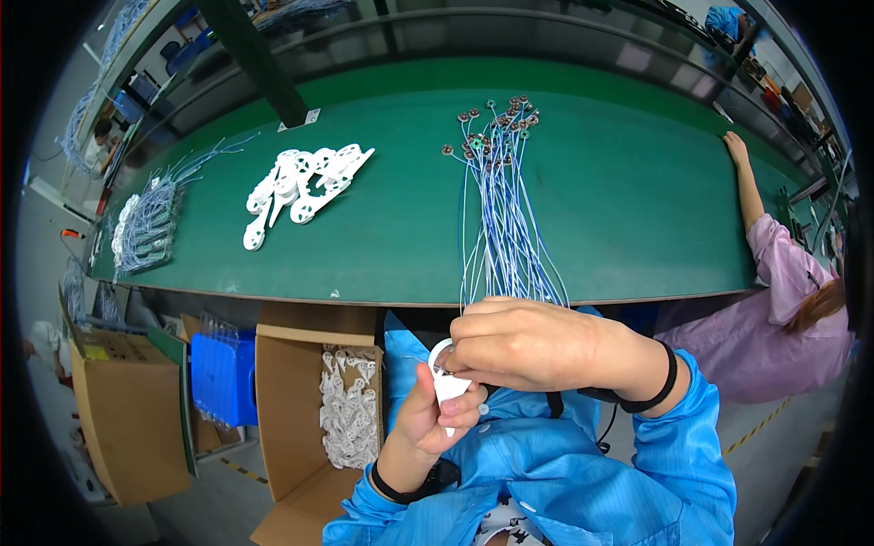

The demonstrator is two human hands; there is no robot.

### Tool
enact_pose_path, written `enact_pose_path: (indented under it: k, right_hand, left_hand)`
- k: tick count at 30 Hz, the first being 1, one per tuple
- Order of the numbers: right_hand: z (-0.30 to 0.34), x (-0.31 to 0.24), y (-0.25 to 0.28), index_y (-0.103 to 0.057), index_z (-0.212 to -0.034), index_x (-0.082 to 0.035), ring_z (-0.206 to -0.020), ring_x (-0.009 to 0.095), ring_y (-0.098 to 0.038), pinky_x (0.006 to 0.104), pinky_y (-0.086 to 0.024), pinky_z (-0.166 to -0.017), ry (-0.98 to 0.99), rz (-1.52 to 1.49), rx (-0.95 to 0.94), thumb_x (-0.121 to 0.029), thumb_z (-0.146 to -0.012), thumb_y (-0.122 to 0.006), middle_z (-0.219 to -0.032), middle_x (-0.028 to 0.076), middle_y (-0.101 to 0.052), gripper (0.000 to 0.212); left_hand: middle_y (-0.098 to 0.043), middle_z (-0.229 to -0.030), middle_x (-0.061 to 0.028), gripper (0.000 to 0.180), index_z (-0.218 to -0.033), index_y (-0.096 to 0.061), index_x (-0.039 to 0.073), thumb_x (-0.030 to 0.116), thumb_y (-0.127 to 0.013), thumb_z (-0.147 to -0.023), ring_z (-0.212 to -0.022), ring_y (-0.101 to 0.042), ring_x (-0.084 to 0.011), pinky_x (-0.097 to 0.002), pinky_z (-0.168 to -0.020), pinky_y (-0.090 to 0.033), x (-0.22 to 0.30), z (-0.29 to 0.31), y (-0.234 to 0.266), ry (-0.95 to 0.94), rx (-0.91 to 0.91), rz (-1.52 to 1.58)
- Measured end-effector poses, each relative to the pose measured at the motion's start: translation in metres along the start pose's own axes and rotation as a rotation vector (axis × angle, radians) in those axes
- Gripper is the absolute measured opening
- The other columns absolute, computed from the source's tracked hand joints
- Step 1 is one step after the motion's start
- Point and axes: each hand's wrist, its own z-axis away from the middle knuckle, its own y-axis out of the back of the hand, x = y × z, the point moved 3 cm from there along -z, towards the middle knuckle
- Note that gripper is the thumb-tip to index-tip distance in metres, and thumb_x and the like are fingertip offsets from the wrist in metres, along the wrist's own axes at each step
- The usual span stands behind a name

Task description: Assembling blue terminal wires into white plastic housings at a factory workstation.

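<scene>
In front of my body, my left hand (426, 420) grips a white plastic part (450, 389) between thumb and fingers. The part has a round ring at its upper end and a tapered lower end. My right hand (523, 344) reaches across from the right, its fingers pinched together at the ring. Something small and dark shows inside the ring, but the fingers mostly hide it. Just beyond my hands, a bundle of blue and white wires (510, 232) with small round brown and green ends lies on the green table (628, 200).
A pile of white plastic parts (305, 180) lies left of the wires. Farther left is a bundle of wired parts (148, 223). Below the table edge, an open cardboard box (291, 400) holds many white parts, beside a blue bin (223, 378). A person in pink (774, 273) is at the right.
</scene>
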Motion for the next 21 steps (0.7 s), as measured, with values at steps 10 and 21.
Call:
enact_pose_path:
  k: [10, 21]
  right_hand:
    - [0.001, 0.008, -0.011, -0.059, -0.094, -0.002, -0.080, 0.028, -0.055, 0.0377, -0.045, -0.075, -0.110, 0.021, 0.021, -0.011, -0.081, -0.061, -0.082, 0.010, -0.053, 0.017]
    - [-0.004, 0.000, -0.002, -0.060, -0.101, -0.002, -0.080, 0.028, -0.056, 0.0371, -0.046, -0.074, -0.129, -0.026, 0.106, -0.013, -0.080, -0.066, -0.083, 0.010, -0.053, 0.024]
  left_hand:
    - [-0.054, -0.099, -0.0114, 0.050, -0.119, -0.048, 0.004, 0.045, -0.053, -0.091, -0.071, -0.047, -0.0096, -0.0162, -0.051, -0.041, 0.004, -0.006, 0.006, -0.019, -0.004, 0.173]
    - [-0.051, -0.096, -0.0026, 0.046, -0.120, -0.049, 0.010, 0.042, -0.058, -0.088, -0.072, -0.048, -0.0101, -0.0179, -0.054, -0.042, 0.007, -0.008, 0.001, -0.004, -0.076, 0.109]
